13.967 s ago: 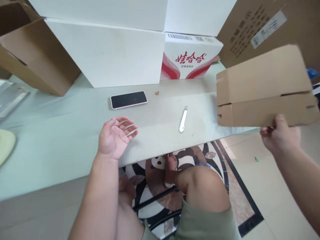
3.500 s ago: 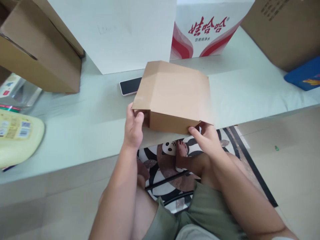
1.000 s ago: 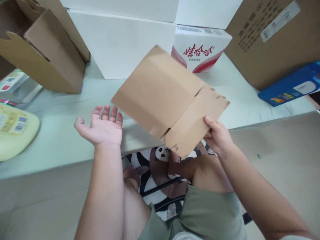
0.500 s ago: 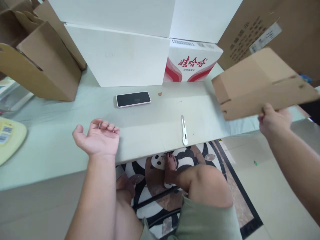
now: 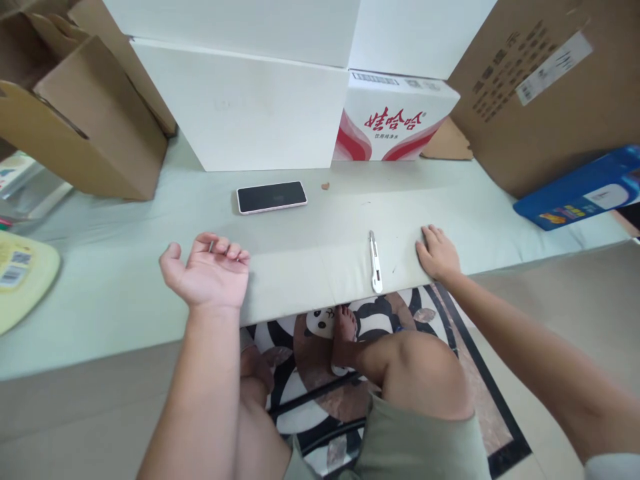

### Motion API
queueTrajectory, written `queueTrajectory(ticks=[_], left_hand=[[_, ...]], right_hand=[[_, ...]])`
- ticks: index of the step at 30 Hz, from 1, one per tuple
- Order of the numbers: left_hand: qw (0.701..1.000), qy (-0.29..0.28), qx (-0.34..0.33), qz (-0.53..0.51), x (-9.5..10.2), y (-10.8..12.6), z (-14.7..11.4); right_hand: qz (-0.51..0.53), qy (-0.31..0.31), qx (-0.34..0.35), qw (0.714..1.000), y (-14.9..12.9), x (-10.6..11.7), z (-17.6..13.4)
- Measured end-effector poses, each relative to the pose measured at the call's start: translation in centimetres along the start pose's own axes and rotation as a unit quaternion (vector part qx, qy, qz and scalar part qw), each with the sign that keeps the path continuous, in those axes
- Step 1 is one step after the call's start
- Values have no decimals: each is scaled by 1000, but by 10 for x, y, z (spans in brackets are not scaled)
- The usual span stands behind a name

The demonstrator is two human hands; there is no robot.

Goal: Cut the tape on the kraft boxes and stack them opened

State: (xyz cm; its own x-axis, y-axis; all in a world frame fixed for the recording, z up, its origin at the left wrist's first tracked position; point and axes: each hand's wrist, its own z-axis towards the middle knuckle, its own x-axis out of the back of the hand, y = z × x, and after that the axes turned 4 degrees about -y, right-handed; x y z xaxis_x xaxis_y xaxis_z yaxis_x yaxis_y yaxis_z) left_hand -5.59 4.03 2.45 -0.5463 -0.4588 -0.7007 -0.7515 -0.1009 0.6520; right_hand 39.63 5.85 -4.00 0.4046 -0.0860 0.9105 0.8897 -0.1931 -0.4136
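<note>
My left hand (image 5: 207, 270) rests palm up on the table's front part, fingers loosely curled and apart, with nothing in it. Palm down near the table edge lies my right hand (image 5: 439, 253), its fingers stretched out and empty. Just left of the right hand is a white utility knife (image 5: 375, 262), its tip pointing away from me. A smartphone (image 5: 271, 198) with a dark screen lies beyond my left hand. Between the phone and the knife, farther back, sits a small brown scrap (image 5: 325, 186).
White boxes (image 5: 270, 113) and a red-and-white carton (image 5: 393, 123) line the back. Brown cardboard boxes (image 5: 107, 120) stand at left, a large carton (image 5: 540, 87) at right. A blue package (image 5: 583, 190) leans there. A yellow container (image 5: 30, 280) is at far left.
My right hand has let go of the brown cardboard box and come left, down onto the table. That box is no longer seen in the hand. The blue package is now uncovered.
</note>
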Motion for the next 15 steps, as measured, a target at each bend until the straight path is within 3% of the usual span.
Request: queueTrajectory(ticks=[7, 11, 13, 15], left_hand=[[1000, 5, -9, 27, 0, 12, -10], [988, 8, -69, 138, 4, 14, -13], [951, 15, -133, 279, 13, 16, -14], [888, 34, -188, 419, 26, 19, -16]], right_hand=[[-87, 36, 4, 996, -2, 1, -3], [-103, 45, 6, 994, 0, 0, -3], [-107, 48, 10, 993, 1, 0, -3], [-108, 48, 13, 993, 1, 0, -3]])
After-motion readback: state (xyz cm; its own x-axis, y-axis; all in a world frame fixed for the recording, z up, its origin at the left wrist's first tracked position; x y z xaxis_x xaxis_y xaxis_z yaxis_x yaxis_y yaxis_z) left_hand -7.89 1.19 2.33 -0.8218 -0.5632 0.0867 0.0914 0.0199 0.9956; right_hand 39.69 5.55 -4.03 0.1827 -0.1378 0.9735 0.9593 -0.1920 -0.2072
